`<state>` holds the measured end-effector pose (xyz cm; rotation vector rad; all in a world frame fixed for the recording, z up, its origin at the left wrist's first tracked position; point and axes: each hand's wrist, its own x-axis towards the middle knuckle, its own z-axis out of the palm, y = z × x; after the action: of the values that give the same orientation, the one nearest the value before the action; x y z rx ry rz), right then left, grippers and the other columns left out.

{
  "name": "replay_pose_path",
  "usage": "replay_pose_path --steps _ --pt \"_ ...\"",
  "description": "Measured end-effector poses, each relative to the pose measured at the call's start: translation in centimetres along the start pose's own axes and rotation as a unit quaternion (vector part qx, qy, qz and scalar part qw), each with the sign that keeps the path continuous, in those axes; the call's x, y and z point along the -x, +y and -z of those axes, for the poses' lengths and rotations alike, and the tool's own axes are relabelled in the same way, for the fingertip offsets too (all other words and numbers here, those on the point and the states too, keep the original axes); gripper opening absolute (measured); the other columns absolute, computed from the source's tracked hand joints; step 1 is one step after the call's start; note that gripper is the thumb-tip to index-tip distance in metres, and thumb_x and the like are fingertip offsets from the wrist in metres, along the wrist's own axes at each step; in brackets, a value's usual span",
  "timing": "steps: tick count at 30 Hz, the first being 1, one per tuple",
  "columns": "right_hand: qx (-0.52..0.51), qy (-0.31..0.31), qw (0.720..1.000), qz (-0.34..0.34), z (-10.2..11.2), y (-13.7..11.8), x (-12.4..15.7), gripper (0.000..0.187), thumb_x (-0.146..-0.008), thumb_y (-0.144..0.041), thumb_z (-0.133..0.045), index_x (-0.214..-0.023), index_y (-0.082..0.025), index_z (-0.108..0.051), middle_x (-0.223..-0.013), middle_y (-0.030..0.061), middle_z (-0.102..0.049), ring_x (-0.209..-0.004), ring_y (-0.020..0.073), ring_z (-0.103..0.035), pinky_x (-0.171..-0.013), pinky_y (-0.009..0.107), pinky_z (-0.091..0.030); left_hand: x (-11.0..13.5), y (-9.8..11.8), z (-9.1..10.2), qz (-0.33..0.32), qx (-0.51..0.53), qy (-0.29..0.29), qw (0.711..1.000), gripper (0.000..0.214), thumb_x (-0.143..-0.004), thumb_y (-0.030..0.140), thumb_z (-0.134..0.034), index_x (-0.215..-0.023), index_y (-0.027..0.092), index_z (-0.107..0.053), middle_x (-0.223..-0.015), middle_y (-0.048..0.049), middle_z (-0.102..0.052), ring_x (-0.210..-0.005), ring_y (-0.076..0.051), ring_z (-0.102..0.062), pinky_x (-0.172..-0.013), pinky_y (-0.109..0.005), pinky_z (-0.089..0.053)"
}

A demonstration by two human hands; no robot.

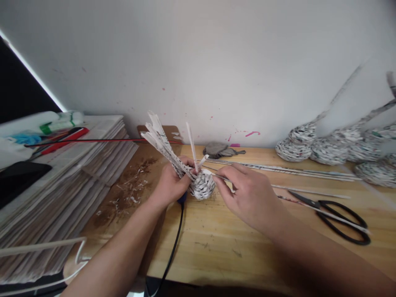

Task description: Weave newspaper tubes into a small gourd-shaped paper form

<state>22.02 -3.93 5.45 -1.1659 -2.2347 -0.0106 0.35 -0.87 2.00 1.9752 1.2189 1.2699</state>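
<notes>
A small round woven newspaper piece is held up over the wooden table, with several rolled paper strips fanning upward from it. My left hand grips it from the left side, fingers wrapped round the base of the strips. On its right, my right hand pinches a thin paper strip at the weave's upper edge. Part of that strip is hidden behind the right fingers. One pale strip stands upright between the two hands.
Black-handled scissors lie at the right, near long paper rolls. Several finished woven pieces stand along the wall. A grey cloth-like item rests behind my hands. Stacked newspapers fill the left; a black cable hangs over the table's front edge.
</notes>
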Motion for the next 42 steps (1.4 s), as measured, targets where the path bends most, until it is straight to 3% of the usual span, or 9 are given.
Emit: replay_pose_path --steps 11,15,19,23,30,42 --pt "0.033 0.028 0.999 -0.015 -0.5 0.2 -0.2 0.015 -0.094 -0.026 -0.058 -0.081 -0.019 -0.060 -0.077 0.0049 -0.068 -0.071 0.0193 -0.064 -0.063 0.030 -0.041 0.2 0.4 -0.3 -0.002 0.008 -0.023 1.000 0.011 -0.088 0.026 -0.063 -0.088 0.017 -0.070 -0.083 -0.0040 -0.068 -0.079 -0.018 -0.063 -0.074 -0.030 -0.049" --pt "0.006 0.020 0.999 -0.029 -0.3 0.2 -0.3 0.010 -0.091 -0.026 -0.063 -0.096 -0.018 -0.059 -0.086 0.0055 -0.071 -0.074 0.0206 -0.067 -0.062 0.030 -0.044 0.2 0.3 -0.2 0.008 0.014 -0.019 1.000 0.011 -0.088 0.026 -0.064 -0.089 0.017 -0.070 -0.084 -0.0037 -0.068 -0.079 -0.018 -0.064 -0.073 -0.029 -0.049" --pt "-0.019 0.013 1.000 0.005 0.1 -0.1 -0.2 0.019 -0.094 -0.023 -0.059 -0.112 -0.019 -0.060 -0.105 0.0104 -0.070 -0.093 0.0243 -0.069 -0.075 0.034 -0.052 0.4 0.4 -0.3 0.017 0.036 -0.018 0.999 0.012 -0.088 0.027 -0.065 -0.089 0.016 -0.070 -0.083 -0.0035 -0.066 -0.076 -0.017 -0.063 -0.071 -0.028 -0.049" --pt "-0.067 0.027 0.997 0.022 0.5 -0.4 -0.2 0.023 -0.091 -0.015 -0.057 -0.113 -0.020 -0.063 -0.115 0.0109 -0.069 -0.103 0.0238 -0.067 -0.086 0.036 -0.054 0.4 0.5 -0.3 0.033 0.041 -0.023 0.998 0.014 -0.088 0.028 -0.065 -0.090 0.016 -0.071 -0.083 -0.0045 -0.068 -0.077 -0.018 -0.064 -0.071 -0.029 -0.050" --pt "-0.073 0.019 0.997 0.035 -0.1 -0.1 -0.3 0.015 -0.093 -0.021 -0.061 -0.107 -0.019 -0.067 -0.111 0.0103 -0.070 -0.101 0.0233 -0.067 -0.089 0.038 -0.054 0.3 0.5 -0.3 0.014 0.030 -0.027 0.999 0.014 -0.088 0.028 -0.064 -0.087 0.016 -0.069 -0.083 -0.0046 -0.068 -0.077 -0.018 -0.063 -0.071 -0.030 -0.050" --pt "-0.065 -0.057 0.996 -0.018 -0.7 0.0 -0.6 0.012 -0.093 -0.017 -0.056 -0.086 -0.017 -0.067 -0.083 0.0063 -0.066 -0.076 0.0197 -0.062 -0.070 0.031 -0.046 0.4 1.7 -0.5 -0.102 -0.108 -0.052 0.988 0.012 -0.093 0.023 -0.058 -0.088 0.018 -0.068 -0.086 -0.0051 -0.068 -0.085 -0.019 -0.064 -0.080 -0.032 -0.049"
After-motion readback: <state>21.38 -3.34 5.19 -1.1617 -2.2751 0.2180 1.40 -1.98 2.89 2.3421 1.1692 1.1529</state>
